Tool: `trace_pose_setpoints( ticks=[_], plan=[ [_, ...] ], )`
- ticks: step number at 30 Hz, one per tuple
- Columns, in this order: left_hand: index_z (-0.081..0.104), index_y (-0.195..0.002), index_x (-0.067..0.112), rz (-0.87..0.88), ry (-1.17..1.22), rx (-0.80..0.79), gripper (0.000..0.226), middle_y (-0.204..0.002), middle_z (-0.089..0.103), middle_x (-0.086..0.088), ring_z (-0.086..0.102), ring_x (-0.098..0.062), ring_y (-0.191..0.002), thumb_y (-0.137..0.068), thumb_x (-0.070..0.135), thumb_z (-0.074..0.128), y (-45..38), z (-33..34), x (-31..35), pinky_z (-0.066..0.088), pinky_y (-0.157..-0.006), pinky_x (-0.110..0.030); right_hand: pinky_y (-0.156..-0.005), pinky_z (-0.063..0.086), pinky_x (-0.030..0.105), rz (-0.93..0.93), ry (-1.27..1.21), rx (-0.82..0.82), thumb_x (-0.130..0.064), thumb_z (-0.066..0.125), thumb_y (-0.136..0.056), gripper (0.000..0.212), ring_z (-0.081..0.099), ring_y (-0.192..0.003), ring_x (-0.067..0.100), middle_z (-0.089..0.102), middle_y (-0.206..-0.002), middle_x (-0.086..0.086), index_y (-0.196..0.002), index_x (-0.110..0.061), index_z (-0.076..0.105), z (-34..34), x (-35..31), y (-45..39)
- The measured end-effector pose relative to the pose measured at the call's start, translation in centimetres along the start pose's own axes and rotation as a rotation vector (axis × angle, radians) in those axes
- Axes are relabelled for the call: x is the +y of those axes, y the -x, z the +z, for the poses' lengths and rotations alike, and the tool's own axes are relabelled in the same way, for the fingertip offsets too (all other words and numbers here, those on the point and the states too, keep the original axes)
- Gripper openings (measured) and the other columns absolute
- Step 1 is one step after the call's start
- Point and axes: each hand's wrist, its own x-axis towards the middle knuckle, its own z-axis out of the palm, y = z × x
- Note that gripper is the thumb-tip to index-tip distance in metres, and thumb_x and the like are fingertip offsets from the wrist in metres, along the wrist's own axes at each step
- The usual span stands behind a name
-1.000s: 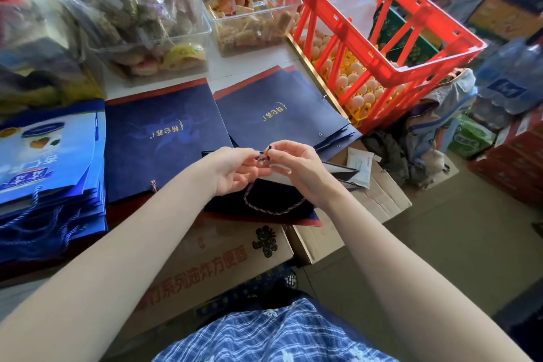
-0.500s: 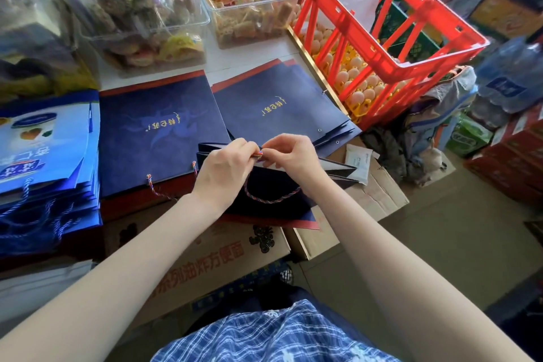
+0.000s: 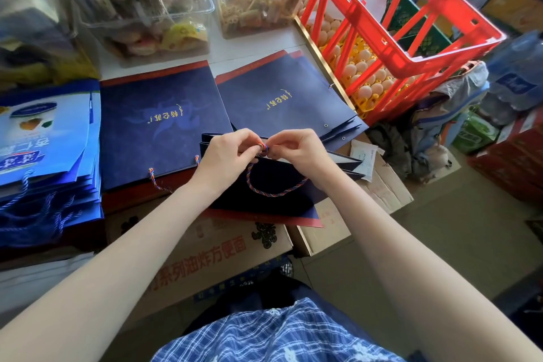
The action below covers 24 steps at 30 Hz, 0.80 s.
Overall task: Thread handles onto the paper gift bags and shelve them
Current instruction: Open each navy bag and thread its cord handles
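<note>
1. Left hand (image 3: 227,156): fingers curled, thumb and forefinger pinching the cord (image 3: 274,190) end at the upper edge of the bag (image 3: 273,200).
2. Right hand (image 3: 299,148): fingers curled, tips pinching the same cord end from the other side; the two sets of fingertips meet at the knot-like bunch of cord between them.
3. Cord: twisted red, blue and pale strands. One end bunched between the fingertips of both hands; the rest hangs below them in a loop across the bag's dark face and runs up under the right hand.
4. Bag: navy paper with a red lower edge, folded flat, gusset folds fanning out to either side. It lies directly beneath both hands, resting on the carton (image 3: 205,256) and on the near edge of the stacks behind it.
5. Left stack (image 3: 158,123): navy bags with gold lettering, lying flat just behind the left hand; a short cord tail hangs off the near edge.
6. Right stack (image 3: 282,100): navy bags of the same kind, fanned, eyelets showing at the near right corner, just behind the right hand.
7. Blue bags (image 3: 44,138): pale blue printed pile with blue cords, far left.
8. Bins (image 3: 147,6): clear, holding wrapped snacks, at the back.
9. Crate (image 3: 396,32): red, tilted, over trays of eggs (image 3: 364,82), right.
10. Carton: brown, red printed characters, under the bag.
</note>
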Motion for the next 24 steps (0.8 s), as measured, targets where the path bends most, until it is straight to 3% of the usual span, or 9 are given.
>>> trace_pose_setpoints(
  ticks=[2,6,10,14,16,20,24],
  plan=[
    [0.065,-0.087,0.009,0.000,-0.015,0.024,0.004,-0.085,0.071,-0.003,0.070,-0.014,-0.073,-0.086,0.006,0.063,-0.2,0.1,-0.3,0.056,-0.076,-0.028,-0.087,0.054,0.040,-0.005,-0.031,0.003,0.007,0.062,-0.080,0.025,0.067,-0.073,0.019,0.070,-0.078,0.007,-0.085,-0.015,0.071,0.3,-0.1,0.0],
    [0.068,-0.084,0.010,-0.006,-0.038,0.083,0.003,-0.080,0.072,-0.004,0.068,-0.010,-0.070,-0.082,0.011,0.070,-0.4,0.1,-0.6,0.055,-0.075,-0.025,-0.090,0.051,0.027,-0.004,-0.074,-0.054,0.001,0.070,-0.078,0.032,0.067,-0.084,0.017,0.070,-0.089,0.006,-0.107,-0.009,0.063,0.4,-0.5,0.3],
    [0.068,-0.087,0.009,0.060,-0.103,0.083,0.008,-0.082,0.071,-0.003,0.067,-0.014,-0.074,-0.081,0.013,0.071,-0.5,0.1,-0.6,0.055,-0.076,-0.032,-0.083,0.054,0.023,-0.018,-0.038,0.049,-0.005,0.075,-0.075,0.017,0.066,-0.077,0.011,0.070,-0.085,0.004,-0.090,-0.007,0.068,0.8,-0.7,0.2],
    [0.064,-0.090,0.009,0.199,-0.238,0.307,0.009,-0.086,0.062,-0.002,0.059,-0.012,-0.071,-0.082,0.010,0.068,1.4,-0.3,-0.7,0.051,-0.067,-0.027,-0.080,0.054,0.025,0.039,-0.150,0.084,-0.001,0.073,-0.077,0.012,0.066,-0.075,0.014,0.069,-0.082,0.005,-0.087,-0.007,0.068,0.4,-0.6,-0.2],
    [0.065,-0.084,0.010,0.107,-0.371,0.304,0.011,-0.081,0.060,-0.003,0.058,-0.019,-0.066,-0.082,0.021,0.069,2.3,-0.3,-1.5,0.045,-0.063,-0.030,-0.077,0.055,0.023,0.059,-0.223,0.092,0.000,0.072,-0.078,0.014,0.066,-0.072,0.013,0.070,-0.081,0.006,-0.091,-0.004,0.067,0.1,-0.8,-0.2],
    [0.068,-0.091,0.013,-0.117,-0.572,0.161,0.036,-0.089,0.061,-0.006,0.060,-0.030,-0.085,-0.085,0.047,0.059,1.0,0.3,-1.4,0.033,-0.066,-0.029,-0.077,0.051,0.016,0.032,-0.286,0.060,-0.002,0.071,-0.079,0.021,0.068,-0.082,0.007,0.071,-0.087,0.004,-0.099,-0.003,0.064,0.3,-1.5,-0.2],
    [0.071,-0.082,0.012,-0.251,-0.340,0.187,0.024,-0.076,0.063,-0.006,0.060,-0.030,-0.086,-0.084,0.036,0.065,-0.8,1.2,-0.9,0.041,-0.073,-0.033,-0.077,0.048,0.015,0.013,-0.318,0.032,0.000,0.069,-0.080,0.023,0.068,-0.087,0.009,0.071,-0.092,0.008,-0.102,-0.003,0.063,0.1,-2.1,-0.4]
  ],
)
